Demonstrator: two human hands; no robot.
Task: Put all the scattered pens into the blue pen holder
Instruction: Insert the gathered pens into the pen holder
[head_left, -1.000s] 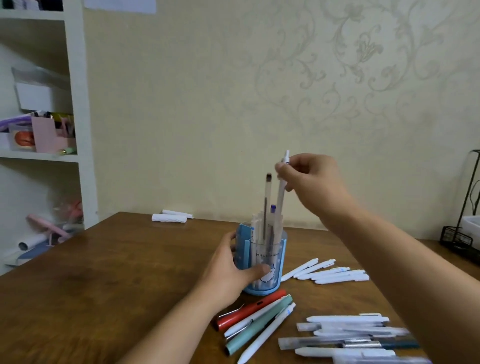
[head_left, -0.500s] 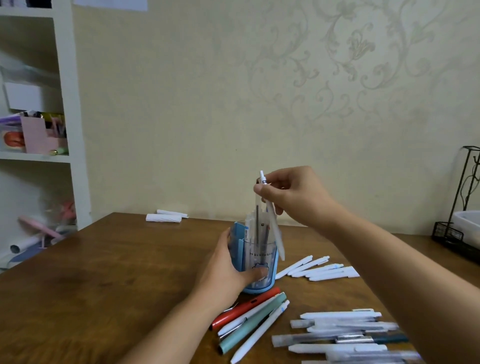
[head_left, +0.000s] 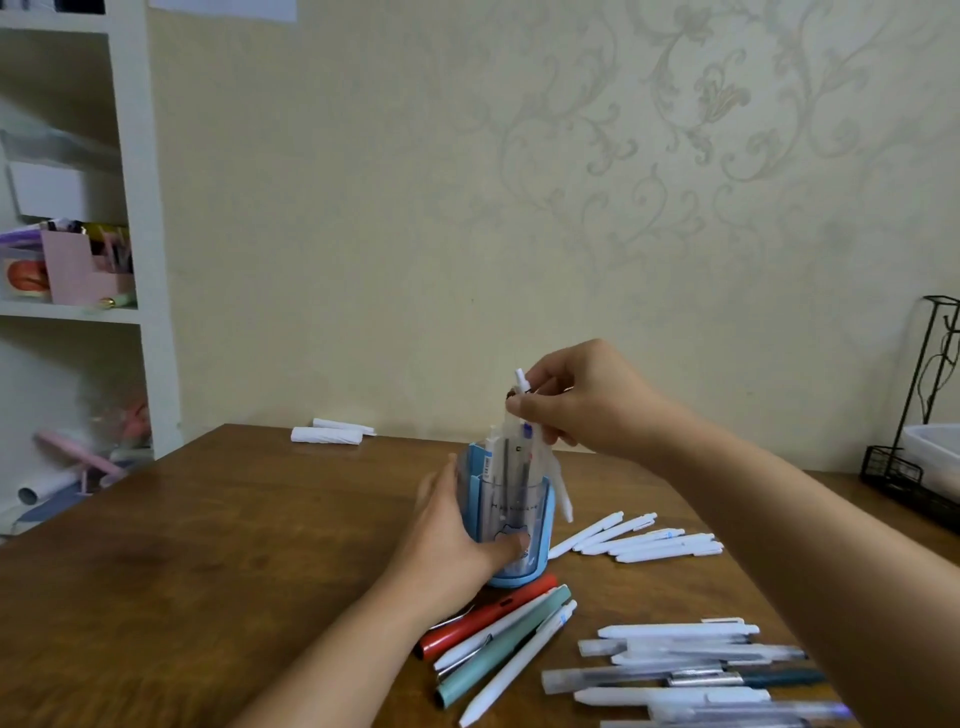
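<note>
Head view, wooden table (head_left: 218, 561) with the blue pen holder (head_left: 511, 519) taken as the landmark. The holder is stood upright near the middle of the table and is steadied by the left hand (head_left: 452, 545), whose fingers and thumb are curled round its lower wall, the thumb laid across the front. Several pens are seen standing inside it. Directly above the holder's rim, a white pen (head_left: 543, 457) is pinched near its upper end by the right hand (head_left: 582, 402); the pen is tilted, and its lower end is seen outside the holder's right wall rather than within the cup. Whether other pens are also gripped by that hand cannot be told.

Just in front of the holder, close to its base, a red pen (head_left: 488, 616), a green pen (head_left: 504, 649) and white pens are laid side by side at a slant. To the right of the holder, a fan of white pens (head_left: 641, 540) is laid flat. Further to the front and right of the holder, a stack of white, clear and dark pens (head_left: 696, 670) is laid crosswise. Behind and to the left of the holder, near the far table edge, small white rolls (head_left: 327, 434) are placed. Well to the left of the holder, a white shelf unit (head_left: 137, 218) is seen; well to the right, a black wire rack (head_left: 919, 467).
</note>
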